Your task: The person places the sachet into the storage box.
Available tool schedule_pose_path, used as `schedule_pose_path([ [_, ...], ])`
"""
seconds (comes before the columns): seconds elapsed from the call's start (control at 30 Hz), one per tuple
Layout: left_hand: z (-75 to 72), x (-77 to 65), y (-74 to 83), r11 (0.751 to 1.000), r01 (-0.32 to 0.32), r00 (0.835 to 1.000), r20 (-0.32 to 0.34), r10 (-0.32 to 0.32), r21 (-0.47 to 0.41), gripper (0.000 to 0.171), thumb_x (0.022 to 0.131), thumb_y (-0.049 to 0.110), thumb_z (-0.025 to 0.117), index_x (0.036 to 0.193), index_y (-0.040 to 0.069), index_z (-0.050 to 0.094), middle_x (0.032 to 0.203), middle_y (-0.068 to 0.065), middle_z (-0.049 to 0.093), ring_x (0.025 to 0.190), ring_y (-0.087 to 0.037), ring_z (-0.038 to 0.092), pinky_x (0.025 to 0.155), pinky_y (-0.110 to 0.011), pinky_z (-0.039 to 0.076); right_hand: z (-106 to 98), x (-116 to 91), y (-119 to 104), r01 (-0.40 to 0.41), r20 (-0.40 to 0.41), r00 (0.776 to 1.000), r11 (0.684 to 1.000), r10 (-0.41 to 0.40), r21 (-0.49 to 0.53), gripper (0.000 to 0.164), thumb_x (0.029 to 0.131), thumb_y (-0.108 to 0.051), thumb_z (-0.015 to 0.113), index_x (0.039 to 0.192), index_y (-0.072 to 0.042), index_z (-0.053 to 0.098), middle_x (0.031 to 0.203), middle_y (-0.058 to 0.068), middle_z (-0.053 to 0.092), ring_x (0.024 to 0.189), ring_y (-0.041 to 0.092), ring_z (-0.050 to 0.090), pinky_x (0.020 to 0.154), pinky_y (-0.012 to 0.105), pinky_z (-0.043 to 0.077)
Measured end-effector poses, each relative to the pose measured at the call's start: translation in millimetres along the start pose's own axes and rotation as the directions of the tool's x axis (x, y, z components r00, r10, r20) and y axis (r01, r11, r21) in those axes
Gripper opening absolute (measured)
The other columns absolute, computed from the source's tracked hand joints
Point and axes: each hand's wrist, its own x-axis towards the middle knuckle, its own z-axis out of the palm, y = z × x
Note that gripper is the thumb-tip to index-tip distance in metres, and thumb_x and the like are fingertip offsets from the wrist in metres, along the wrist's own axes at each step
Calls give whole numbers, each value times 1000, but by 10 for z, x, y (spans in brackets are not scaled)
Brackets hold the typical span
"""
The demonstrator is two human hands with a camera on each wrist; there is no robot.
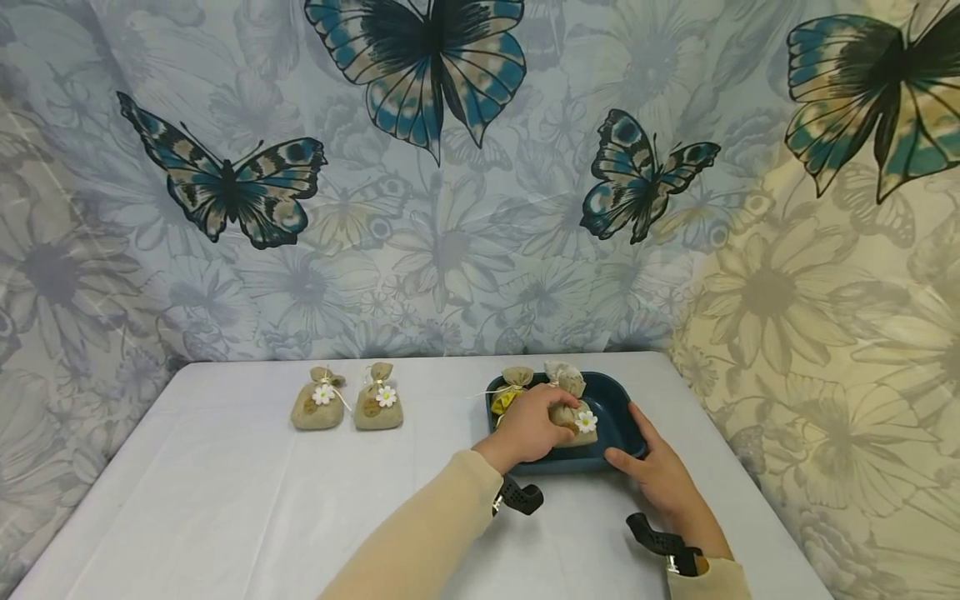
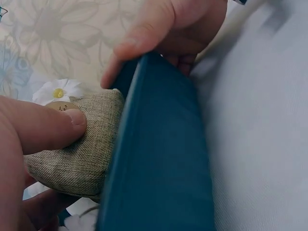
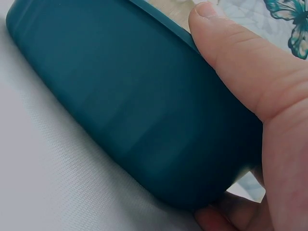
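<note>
A dark blue tray (image 1: 618,417) stands at the right of the table. Over it, my left hand (image 1: 527,423) grips a small burlap sachet (image 2: 94,144) with a white flower and a round tag, the thumb pressed on its front. This sachet overlaps the tray's inside in the head view. Beside it in the tray is another burlap sachet (image 1: 516,377) with a yellow flower, partly hidden by my left hand. My right hand (image 1: 666,477) holds the tray's right end, thumb at the rim and fingers around the corner, as the right wrist view shows.
Two more burlap sachets, one (image 1: 317,408) and its neighbour (image 1: 378,408), both with white flowers, stand side by side at the back left of the white-covered table (image 1: 247,500). A butterfly-print cloth (image 1: 450,250) hangs behind the table.
</note>
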Motion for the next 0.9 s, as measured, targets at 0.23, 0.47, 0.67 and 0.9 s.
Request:
schedule_pose_path([
  [0.23,34,27,-84,999,12,1000,15,-13,50,36,85,22,82,119,28,69,124,9,58,118,-14,54,97,-31,44,7,1,-4,7,-6,1000,1000,-7,-5,100,91,-41,74,162,-31,5,162,24,11,144,50,12,109,68,15],
  [0.47,50,47,-73,985,17,996,84,-31,172,30,90,21,77,118,25,68,122,4,60,111,-14,57,92,-29,46,-3,-2,-5,7,-10,1000,1000,-7,-7,101,91,-39,75,162,-27,5,162,24,11,144,50,12,109,68,15],
  [0.67,61,52,-51,966,50,990,112,-81,252,22,95,19,70,116,25,69,117,4,61,102,-11,58,85,-26,48,-4,-3,-12,12,-6,1000,1000,-12,-8,101,91,-37,75,162,-28,4,162,23,10,145,49,10,109,68,14],
  [0.9,78,51,-40,961,70,991,90,-97,268,22,96,13,67,115,23,69,116,4,64,98,-10,60,83,-25,48,0,-11,-36,-19,-5,1000,1000,19,-2,102,90,-39,75,162,-30,3,162,23,9,145,49,10,109,68,14],
])
